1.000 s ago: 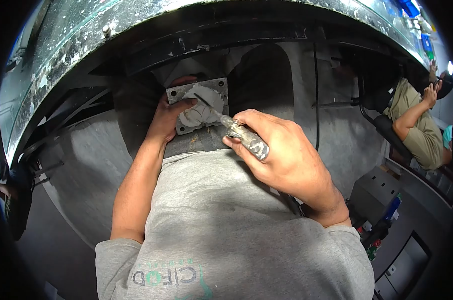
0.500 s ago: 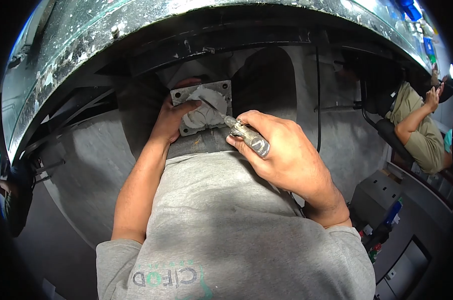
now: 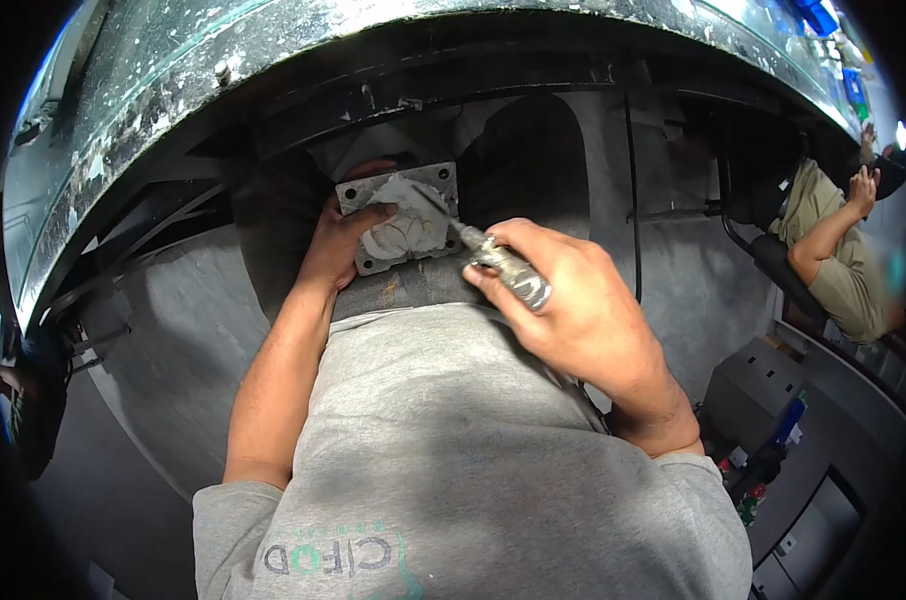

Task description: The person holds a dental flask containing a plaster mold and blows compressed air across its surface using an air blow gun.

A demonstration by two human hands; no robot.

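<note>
My left hand (image 3: 335,245) grips the left side of a square metal flask (image 3: 438,180), its thumb lying over the filling and its other fingers mostly hidden underneath. White plaster (image 3: 413,238) fills the flask, with curved outlines on its face and holes in the metal corners. In my right hand (image 3: 578,305) is a plaster knife (image 3: 513,270), its worn, smeared handle held between thumb and fingers. The thin blade, slightly blurred, points up and left over the upper right part of the plaster; whether it touches cannot be made out.
A paint-spattered workbench edge (image 3: 193,80) curves across the top, with a dark metal frame below it. The flask is over my lap between my dark trouser legs (image 3: 528,190). At right sits another person (image 3: 838,240); a grey cabinet (image 3: 753,385) stands lower right.
My right hand and the knife have shifted slightly right, the blade moving toward the plaster's upper right. The flask and left hand have moved very slightly left.
</note>
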